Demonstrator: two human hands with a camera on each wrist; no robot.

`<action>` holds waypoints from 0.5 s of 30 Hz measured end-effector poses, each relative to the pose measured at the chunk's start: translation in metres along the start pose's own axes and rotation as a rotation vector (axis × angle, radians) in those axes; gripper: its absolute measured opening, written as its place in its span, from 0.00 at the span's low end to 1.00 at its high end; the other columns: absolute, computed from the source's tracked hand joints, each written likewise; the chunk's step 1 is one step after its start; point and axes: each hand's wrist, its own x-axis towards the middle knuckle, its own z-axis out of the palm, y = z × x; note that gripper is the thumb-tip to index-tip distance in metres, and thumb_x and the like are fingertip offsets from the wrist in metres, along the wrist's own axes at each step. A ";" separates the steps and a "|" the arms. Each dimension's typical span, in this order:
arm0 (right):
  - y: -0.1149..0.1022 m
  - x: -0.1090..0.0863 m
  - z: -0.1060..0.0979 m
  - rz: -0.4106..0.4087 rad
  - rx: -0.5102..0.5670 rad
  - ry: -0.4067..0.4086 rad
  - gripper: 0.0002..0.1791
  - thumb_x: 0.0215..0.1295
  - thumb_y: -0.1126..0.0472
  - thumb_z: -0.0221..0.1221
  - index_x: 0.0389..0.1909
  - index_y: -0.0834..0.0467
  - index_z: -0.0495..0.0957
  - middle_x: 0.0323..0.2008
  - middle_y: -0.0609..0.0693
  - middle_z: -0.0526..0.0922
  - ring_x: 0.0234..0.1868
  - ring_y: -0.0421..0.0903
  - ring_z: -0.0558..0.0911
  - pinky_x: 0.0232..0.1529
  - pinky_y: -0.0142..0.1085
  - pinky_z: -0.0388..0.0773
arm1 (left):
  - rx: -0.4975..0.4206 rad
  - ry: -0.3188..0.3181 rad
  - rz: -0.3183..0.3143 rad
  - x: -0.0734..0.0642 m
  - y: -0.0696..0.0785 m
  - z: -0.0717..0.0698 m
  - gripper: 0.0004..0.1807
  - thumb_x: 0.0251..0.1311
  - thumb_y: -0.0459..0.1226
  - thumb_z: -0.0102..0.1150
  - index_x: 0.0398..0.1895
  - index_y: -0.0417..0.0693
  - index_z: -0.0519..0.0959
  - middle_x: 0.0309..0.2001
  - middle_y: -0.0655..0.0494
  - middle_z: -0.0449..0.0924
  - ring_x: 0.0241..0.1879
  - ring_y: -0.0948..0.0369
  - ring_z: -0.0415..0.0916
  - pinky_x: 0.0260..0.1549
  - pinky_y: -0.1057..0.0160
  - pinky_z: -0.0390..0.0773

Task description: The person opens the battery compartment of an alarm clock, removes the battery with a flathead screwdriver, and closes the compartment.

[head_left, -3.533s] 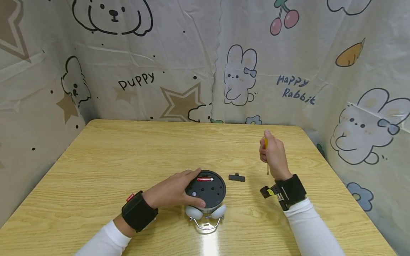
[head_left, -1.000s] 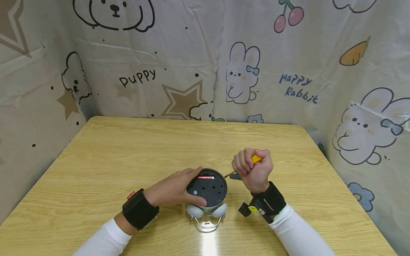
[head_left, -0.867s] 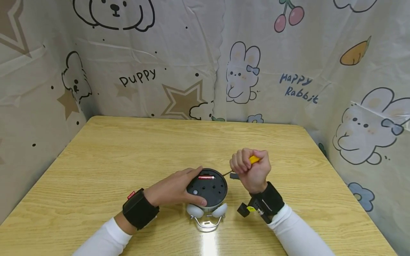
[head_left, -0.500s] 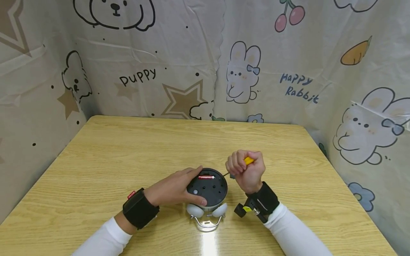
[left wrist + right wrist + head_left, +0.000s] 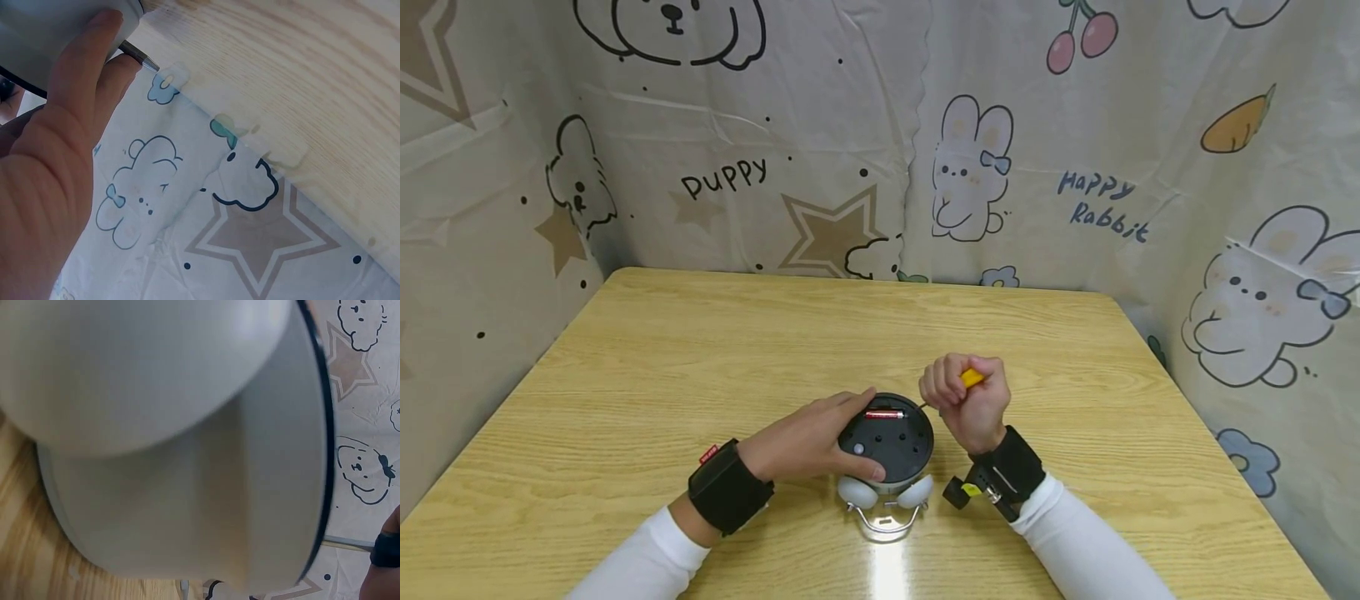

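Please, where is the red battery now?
In the head view, the red battery lies in the clock's black back, near the far edge; the left hand is on its left and the yellow screwdriver handle on its right.

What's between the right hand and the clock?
Head view: the screwdriver shaft, a short stretch of it running from the right hand toward the clock; whether its tip touches isn't clear.

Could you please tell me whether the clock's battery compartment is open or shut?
Open: the red battery shows uncovered in the clock's black back.
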 end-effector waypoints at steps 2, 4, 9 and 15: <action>0.001 0.000 0.000 0.001 -0.007 0.000 0.25 0.72 0.58 0.24 0.13 0.55 0.52 0.12 0.48 0.53 0.13 0.47 0.54 0.18 0.42 0.48 | -0.003 -0.004 -0.011 0.000 0.000 0.000 0.62 0.53 0.65 0.72 0.82 0.43 0.56 0.73 0.41 0.70 0.64 0.52 0.74 0.60 0.50 0.77; 0.001 0.001 0.000 0.003 -0.010 0.001 0.25 0.72 0.57 0.24 0.13 0.55 0.53 0.12 0.48 0.53 0.13 0.47 0.54 0.18 0.42 0.48 | -0.006 -0.007 -0.019 0.000 0.000 0.000 0.62 0.52 0.65 0.73 0.82 0.43 0.56 0.73 0.41 0.70 0.64 0.52 0.74 0.60 0.50 0.77; 0.000 0.002 0.001 0.002 -0.023 -0.001 0.25 0.73 0.57 0.23 0.13 0.55 0.53 0.13 0.48 0.54 0.14 0.47 0.55 0.19 0.42 0.50 | -0.003 -0.004 -0.014 -0.001 0.000 -0.001 0.62 0.52 0.65 0.73 0.82 0.42 0.56 0.74 0.40 0.69 0.67 0.50 0.74 0.61 0.49 0.77; 0.000 0.002 0.000 -0.013 -0.015 -0.017 0.25 0.73 0.57 0.23 0.14 0.55 0.52 0.13 0.48 0.54 0.14 0.47 0.55 0.20 0.42 0.50 | -0.007 -0.008 -0.020 -0.001 0.000 -0.001 0.62 0.52 0.65 0.73 0.82 0.43 0.56 0.73 0.41 0.70 0.66 0.51 0.74 0.60 0.49 0.77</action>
